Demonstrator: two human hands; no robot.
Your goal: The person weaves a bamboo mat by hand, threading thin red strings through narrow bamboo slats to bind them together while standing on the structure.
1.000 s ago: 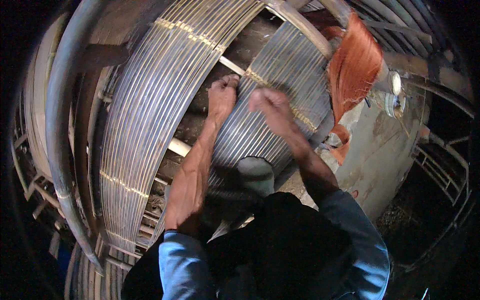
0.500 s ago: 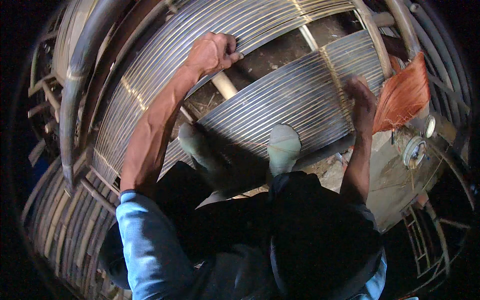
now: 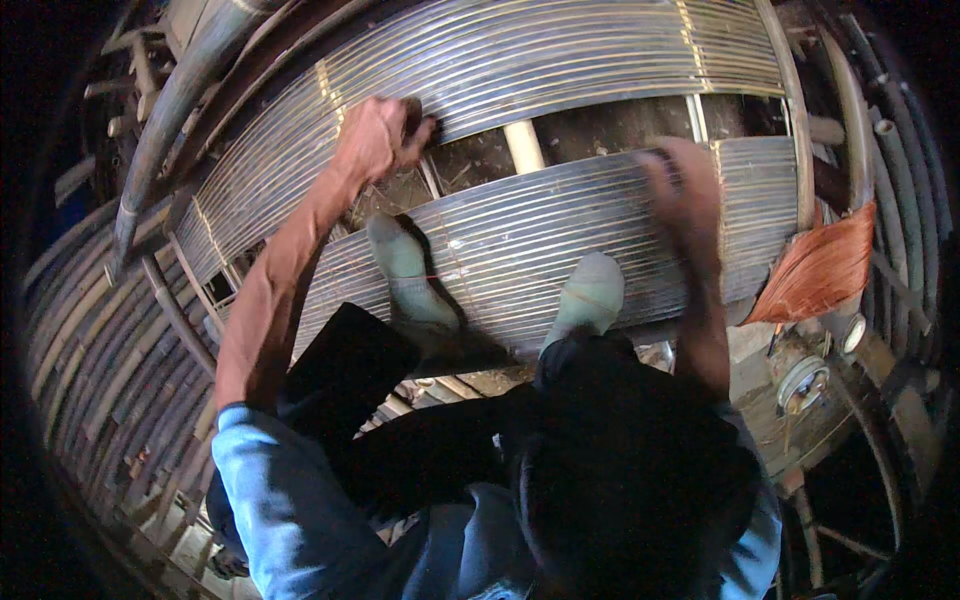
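Observation:
Two bands of thin, pale-edged slats stretch across a wooden frame, an upper band [image 3: 560, 65] and a lower band [image 3: 520, 225], with an open gap between them. Fingers curled, my left hand [image 3: 380, 138] is at the near edge of the upper band; what it pinches, if anything, is hidden. Over the right part of the lower band is my right hand [image 3: 685, 185], smeared by motion, so its fingers cannot be read. A thin reddish strand crosses near my left foot [image 3: 395, 250]. Both feet, in pale green socks, rest on the lower band.
A bundle of orange-red fibres [image 3: 815, 265] hangs at the frame's right end. Below it sits a round whitish tin [image 3: 803, 385]. Many bamboo poles [image 3: 110, 370] lie along the left side, and a thick curved pole [image 3: 180, 110] runs along the upper left.
The view has shifted and turned, so the bands lie flatter across it. Relative to the bands, my left hand has moved left along the upper band's edge; my right hand has shifted left over the lower band.

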